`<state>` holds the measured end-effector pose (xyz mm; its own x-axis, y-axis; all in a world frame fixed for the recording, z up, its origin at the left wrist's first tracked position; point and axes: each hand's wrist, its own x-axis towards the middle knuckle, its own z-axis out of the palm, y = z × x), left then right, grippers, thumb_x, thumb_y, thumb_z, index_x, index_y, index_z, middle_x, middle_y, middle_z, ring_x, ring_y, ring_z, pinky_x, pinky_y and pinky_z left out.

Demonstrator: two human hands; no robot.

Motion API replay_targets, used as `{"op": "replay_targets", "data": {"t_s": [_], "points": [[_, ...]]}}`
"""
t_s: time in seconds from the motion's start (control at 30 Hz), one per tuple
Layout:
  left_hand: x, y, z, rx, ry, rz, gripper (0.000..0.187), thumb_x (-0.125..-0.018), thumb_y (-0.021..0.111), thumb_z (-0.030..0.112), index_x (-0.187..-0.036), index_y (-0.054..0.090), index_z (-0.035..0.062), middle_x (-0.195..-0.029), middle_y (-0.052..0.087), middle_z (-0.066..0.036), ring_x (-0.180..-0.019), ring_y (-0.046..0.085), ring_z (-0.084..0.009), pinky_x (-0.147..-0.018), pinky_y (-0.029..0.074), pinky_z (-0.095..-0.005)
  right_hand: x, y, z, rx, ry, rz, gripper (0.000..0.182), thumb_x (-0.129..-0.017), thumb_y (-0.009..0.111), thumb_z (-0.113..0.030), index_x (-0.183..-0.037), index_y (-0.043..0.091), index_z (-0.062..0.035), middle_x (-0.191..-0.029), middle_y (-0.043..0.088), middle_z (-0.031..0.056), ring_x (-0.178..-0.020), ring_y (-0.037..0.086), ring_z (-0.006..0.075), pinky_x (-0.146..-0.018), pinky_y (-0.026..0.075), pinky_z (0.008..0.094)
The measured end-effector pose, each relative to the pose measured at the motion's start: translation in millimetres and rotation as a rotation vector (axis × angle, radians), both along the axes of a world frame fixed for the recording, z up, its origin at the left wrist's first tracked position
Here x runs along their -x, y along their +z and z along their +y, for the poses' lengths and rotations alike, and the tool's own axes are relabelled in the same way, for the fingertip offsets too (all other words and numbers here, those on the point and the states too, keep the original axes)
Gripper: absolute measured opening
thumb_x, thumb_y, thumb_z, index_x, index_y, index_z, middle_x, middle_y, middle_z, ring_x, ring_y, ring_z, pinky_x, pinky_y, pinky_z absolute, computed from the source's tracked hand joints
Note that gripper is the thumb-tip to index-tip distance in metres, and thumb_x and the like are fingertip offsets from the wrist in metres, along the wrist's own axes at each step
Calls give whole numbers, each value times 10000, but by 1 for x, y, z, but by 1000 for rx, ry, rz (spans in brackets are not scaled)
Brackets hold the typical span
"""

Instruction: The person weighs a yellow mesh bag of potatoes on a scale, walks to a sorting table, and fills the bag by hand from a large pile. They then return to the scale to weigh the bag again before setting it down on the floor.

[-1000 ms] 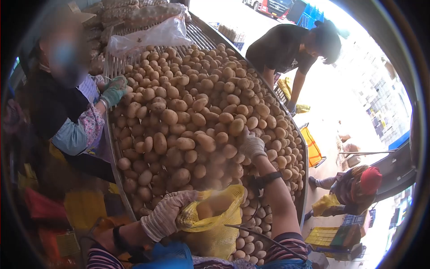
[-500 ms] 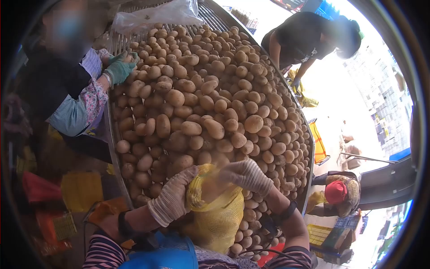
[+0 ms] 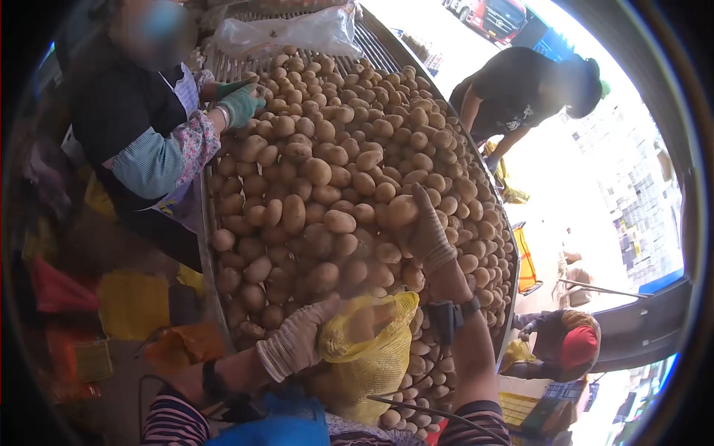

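Observation:
My gloved left hand (image 3: 299, 340) grips the rim of a yellow mesh bag (image 3: 372, 372) at its left side. The bag hangs upright with its mouth open, and potatoes show through its mesh. Further forward, my gloved right hand (image 3: 430, 230) is closed round a potato (image 3: 403, 211) on the heap, its fingers behind the potato's right side. Many brown potatoes (image 3: 338, 221) cover the sloping table around both hands.
A co-worker in green gloves (image 3: 239, 105) handles potatoes at the left edge. Another person (image 3: 520, 93) bends at the far right, and one in a red cap (image 3: 580, 348) is lower right. Clear plastic (image 3: 290, 33) lies on the slats. A yellow crate (image 3: 520, 409) stands lower right.
My right hand has left the bag's mouth and moved forward to a potato on the heap. The bag's mouth stands wider, with my left hand still on it. The view has shifted slightly.

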<state>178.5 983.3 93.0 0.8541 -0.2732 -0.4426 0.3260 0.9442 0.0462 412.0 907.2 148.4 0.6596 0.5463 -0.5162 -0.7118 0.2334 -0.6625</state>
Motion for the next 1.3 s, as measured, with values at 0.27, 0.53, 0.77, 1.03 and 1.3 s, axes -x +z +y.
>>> {"op": "replay_targets", "data": {"t_s": [0.27, 0.53, 0.77, 1.03, 1.3], "points": [[-16, 10, -7, 95, 82, -28, 385, -967, 465, 289, -1232, 501, 12, -1203, 568, -143, -1101, 574, -247, -935, 504, -433, 88, -35, -93, 40, 269, -618, 619, -796, 691, -185, -1313, 374, -62, -1059, 571, 92, -954, 609, 174, -711, 514, 280], [36, 41, -37, -1101, -45, -454, 349, -983, 449, 255, -1206, 536, 1, -1183, 576, -93, -1081, 573, -171, -952, 493, -338, 130, 0, -167, 649, 1092, -1456, 224, -805, 612, -226, -991, 595, -102, -730, 608, 94, -660, 625, 275, -580, 504, 361], [20, 52, -4, -748, -289, -351, 359, -986, 450, 253, -1193, 572, -13, -1095, 620, -84, -1011, 577, -103, -906, 471, -245, 15, 22, -79, 761, 608, -1296, 206, -840, 625, -192, -995, 663, -62, -783, 652, 49, -710, 613, 109, -655, 506, 263], [-17, 20, 38, -336, -418, -261, 266, -919, 588, 207, -1089, 646, 11, -1031, 663, -65, -937, 608, -108, -852, 488, -240, -135, -75, 87, 1185, 609, -1728, 590, -780, 646, -302, -1306, 397, -202, -1293, 443, 146, -1072, 541, 398, -862, 479, 465], [-35, -23, 66, -397, -487, -408, 284, -941, 543, 213, -1165, 626, 62, -1027, 637, -14, -948, 561, -53, -805, 445, -194, -128, -72, 151, 1463, 838, -1592, 591, -705, 730, -362, -1195, 528, -101, -1215, 439, 191, -1093, 537, 325, -836, 508, 420]]}}
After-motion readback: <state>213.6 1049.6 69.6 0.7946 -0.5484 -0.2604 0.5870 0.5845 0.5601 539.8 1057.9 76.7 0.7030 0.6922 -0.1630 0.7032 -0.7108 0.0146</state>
